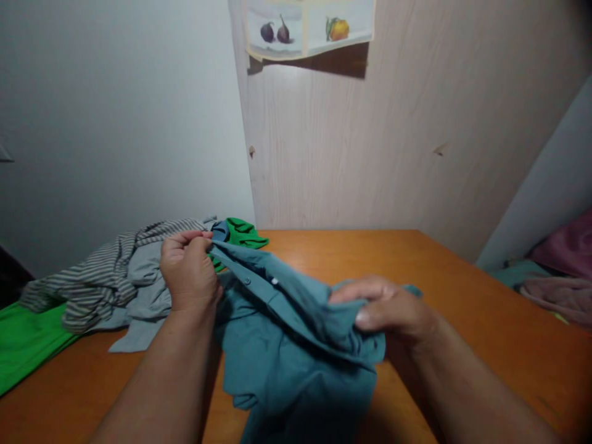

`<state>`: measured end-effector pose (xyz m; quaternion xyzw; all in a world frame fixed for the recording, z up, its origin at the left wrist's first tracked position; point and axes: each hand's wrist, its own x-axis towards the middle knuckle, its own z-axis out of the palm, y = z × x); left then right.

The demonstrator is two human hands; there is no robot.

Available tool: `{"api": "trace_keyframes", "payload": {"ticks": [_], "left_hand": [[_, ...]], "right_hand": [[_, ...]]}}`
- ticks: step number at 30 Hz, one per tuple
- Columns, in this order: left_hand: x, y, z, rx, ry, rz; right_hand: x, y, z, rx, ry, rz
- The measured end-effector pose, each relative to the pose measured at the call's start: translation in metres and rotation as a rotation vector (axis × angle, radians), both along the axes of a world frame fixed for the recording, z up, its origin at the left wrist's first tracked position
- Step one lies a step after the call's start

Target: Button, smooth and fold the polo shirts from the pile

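A teal buttoned shirt (296, 364) hangs between my two hands above the table, its cloth bunched and drooping toward me. My left hand (189, 265) is closed, pinching one end of the button strip. At the other end, my right hand (388, 308) grips a folded part of the shirt between thumb and fingers. The edge between them is pulled fairly taut, with a couple of small buttons showing along it. The lower part of the shirt runs out of view at the bottom.
On the orange-brown table (462, 296), a heap of clothes lies at the left: a striped garment (106, 265), a grey one (148, 277) and a green one (32, 333). Pinkish cloth (559, 296) lies beyond the right edge. Behind stands a wood-panelled wall (333, 148) with a fruit picture (314, 28).
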<state>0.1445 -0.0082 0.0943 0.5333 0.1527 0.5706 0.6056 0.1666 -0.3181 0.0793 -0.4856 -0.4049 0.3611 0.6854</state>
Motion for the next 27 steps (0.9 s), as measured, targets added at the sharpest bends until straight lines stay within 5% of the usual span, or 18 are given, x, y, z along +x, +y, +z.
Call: {"api": "trace_keyframes", "payload": {"ticks": [3, 6, 10, 15, 18, 21, 27], "left_hand": [[0.0, 0.012, 0.002, -0.05, -0.044, 0.126], [0.001, 0.017, 0.0, -0.049, 0.026, 0.138], [0.005, 0.014, -0.011, 0.112, 0.297, -0.072], [0.015, 0.009, -0.037, 0.467, 0.658, -0.324], [0.022, 0.011, -0.054, 0.611, 0.796, -0.354], [0.025, 0.016, -0.065, 0.618, 0.898, -0.371], [0.023, 0.019, -0.061, 0.551, 0.864, -0.392]], "right_hand": [[-0.017, 0.014, -0.005, -0.264, -0.246, 0.451], [-0.025, 0.025, -0.013, -0.422, -0.281, 0.622], [-0.016, 0.023, -0.015, -0.408, -0.075, 0.38], [0.021, 0.005, -0.005, -0.243, -0.026, -0.412], [0.043, -0.003, -0.007, -0.32, -0.158, -0.751], [0.053, -0.007, -0.018, -0.514, -0.397, -0.78], [0.049, -0.002, -0.038, -0.846, -0.811, -0.484]]}}
